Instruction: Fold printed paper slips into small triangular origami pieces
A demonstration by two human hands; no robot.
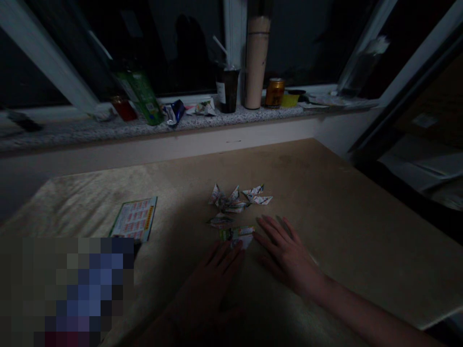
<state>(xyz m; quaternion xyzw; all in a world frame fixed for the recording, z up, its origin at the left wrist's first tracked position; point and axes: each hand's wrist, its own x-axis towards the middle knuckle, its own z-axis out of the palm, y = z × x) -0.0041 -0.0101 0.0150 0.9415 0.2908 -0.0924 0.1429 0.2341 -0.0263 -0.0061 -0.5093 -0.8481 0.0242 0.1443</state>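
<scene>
A small piece of folded printed paper (238, 233) lies on the table between my hands, green and yellow along its far edge. My left hand (219, 270) rests palm down at its near side, fingers stretched out and the tips touching the paper. To the right, my right hand (285, 250) is open with spread fingers, its fingertips by the paper's right end. Just beyond lie several pointed folded-paper shapes (234, 206), much like origami cranes. One more folded shape (257, 195) sits to their right, and a flatter one (220, 220) is nearer to me.
A printed sheet or booklet (133, 219) lies at the left of the table (347, 231). Along the granite windowsill (202, 121) stand a green bottle (142, 96), a dark cup with a straw (227, 91), a tall flask (256, 65) and a gold can (275, 92). The lower left is pixelated.
</scene>
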